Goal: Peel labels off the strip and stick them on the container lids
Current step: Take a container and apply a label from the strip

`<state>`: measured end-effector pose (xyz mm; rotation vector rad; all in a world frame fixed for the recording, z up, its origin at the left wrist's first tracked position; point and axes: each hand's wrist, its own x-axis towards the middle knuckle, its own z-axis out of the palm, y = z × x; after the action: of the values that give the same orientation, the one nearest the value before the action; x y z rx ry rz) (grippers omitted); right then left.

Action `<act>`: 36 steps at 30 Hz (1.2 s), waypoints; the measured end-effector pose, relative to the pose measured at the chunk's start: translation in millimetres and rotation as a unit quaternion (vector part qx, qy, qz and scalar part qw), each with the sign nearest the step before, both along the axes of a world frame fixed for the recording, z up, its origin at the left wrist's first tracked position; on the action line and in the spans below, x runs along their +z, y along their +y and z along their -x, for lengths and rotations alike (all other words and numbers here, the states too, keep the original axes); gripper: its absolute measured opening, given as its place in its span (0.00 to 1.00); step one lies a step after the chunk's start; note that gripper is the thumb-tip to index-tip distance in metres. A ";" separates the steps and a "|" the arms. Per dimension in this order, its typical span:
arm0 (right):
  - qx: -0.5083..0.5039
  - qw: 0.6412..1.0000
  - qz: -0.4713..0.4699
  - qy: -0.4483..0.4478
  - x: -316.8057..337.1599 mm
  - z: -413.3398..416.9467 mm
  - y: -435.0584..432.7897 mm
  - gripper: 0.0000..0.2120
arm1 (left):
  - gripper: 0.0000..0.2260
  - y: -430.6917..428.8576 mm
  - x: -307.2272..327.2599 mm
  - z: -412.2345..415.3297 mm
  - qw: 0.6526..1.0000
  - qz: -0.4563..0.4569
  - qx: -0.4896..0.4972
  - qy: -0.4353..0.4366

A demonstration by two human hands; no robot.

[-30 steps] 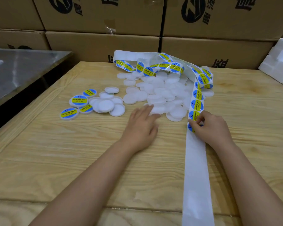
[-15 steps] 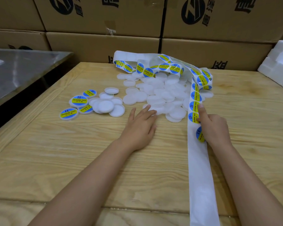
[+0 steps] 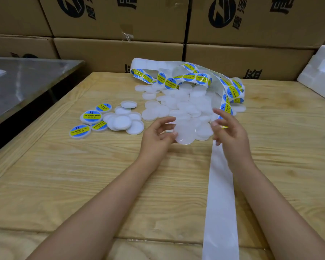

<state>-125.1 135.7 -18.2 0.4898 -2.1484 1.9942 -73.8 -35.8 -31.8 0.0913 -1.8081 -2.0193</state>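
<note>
- Far left of the left hand, a steel table (image 3: 26,81) stands beside the wooden worktop (image 3: 83,184).
- Left of that hand lie four labelled lids (image 3: 91,116), touching a small cluster of plain lids (image 3: 122,121).
- The left hand (image 3: 158,134) is raised off the worktop and grips a blank lid (image 3: 185,132) by its edge, thumb and fingers curled round it.
- Just beyond both hands sits a pile of blank lids (image 3: 186,104), with cardboard boxes (image 3: 120,51) stacked behind.
- The right hand (image 3: 231,132) hovers just right of the held lid, fingers spread. A blue-and-yellow label (image 3: 222,126) shows at thumb and fingertip, seemingly pinched, though blurred.
- The strip (image 3: 219,203) loops over the pile and passes under the right hand, its bare backing lying along the right forearm.
- Far right, a white foam block (image 3: 321,72).
</note>
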 end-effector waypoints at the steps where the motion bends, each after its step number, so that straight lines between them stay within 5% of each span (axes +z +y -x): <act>1: 0.032 0.999 -0.014 -0.016 -1.0 -2.7 -5.2 0.16 | 0.16 0.2 1.6 -0.4 1.000 -0.025 -0.014 -0.006; 6: 0.096 0.991 -0.015 -0.097 -3.5 -12.7 -17.1 0.23 | 0.14 0.6 1.8 -2.8 0.997 -0.052 -0.050 -0.042; 11: 0.113 0.976 0.080 -0.166 -3.3 -18.9 -23.7 0.24 | 0.10 0.9 1.1 -1.5 0.985 -0.132 -0.088 -0.071; 14: 0.130 0.964 0.117 -0.201 -4.8 -24.7 -31.8 0.26 | 0.09 2.4 -2.5 -2.4 0.984 -0.104 -0.124 -0.072; 20: 0.028 0.995 -0.058 -0.082 -10.4 -22.6 -33.2 0.33 | 0.08 4.1 -6.1 0.7 0.992 -0.086 -0.078 -0.055; 26: 0.054 0.991 -0.001 -0.123 -3.3 -19.9 -25.8 0.25 | 0.05 2.1 -10.6 2.2 0.997 0.003 -0.059 -0.054; 36: 0.053 0.989 0.029 -0.134 -3.2 -21.8 -28.8 0.26 | 0.11 -6.9 -1.1 -0.7 0.975 -0.125 -0.147 -0.113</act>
<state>-103.3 106.9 -21.4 0.3495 -2.2477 2.2911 -73.1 -42.6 -32.9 0.1400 -1.7745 -2.5342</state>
